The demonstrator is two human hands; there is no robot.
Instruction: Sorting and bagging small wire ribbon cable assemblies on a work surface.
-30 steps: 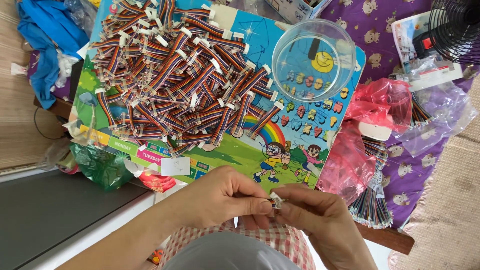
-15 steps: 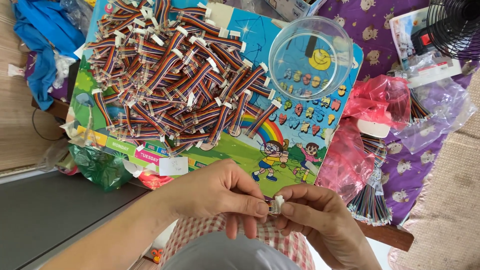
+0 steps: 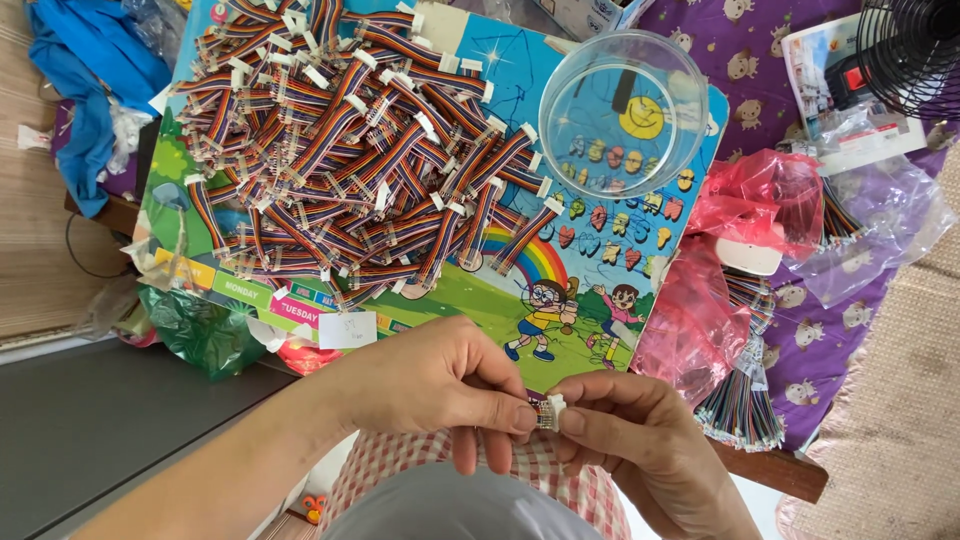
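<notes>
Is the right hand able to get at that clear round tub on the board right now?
Probably not at once: the right hand and left hand both pinch a small white connector. The way to the clear tub looks open.

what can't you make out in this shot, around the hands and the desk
Head view, the only one:
- Small white connector piece: mostly covered by the fingers of the left hand and right hand; its wires are hidden.
- Fan: cut off by the top right edge.
- Cable bundle: partly hidden inside the pink bag.
</notes>
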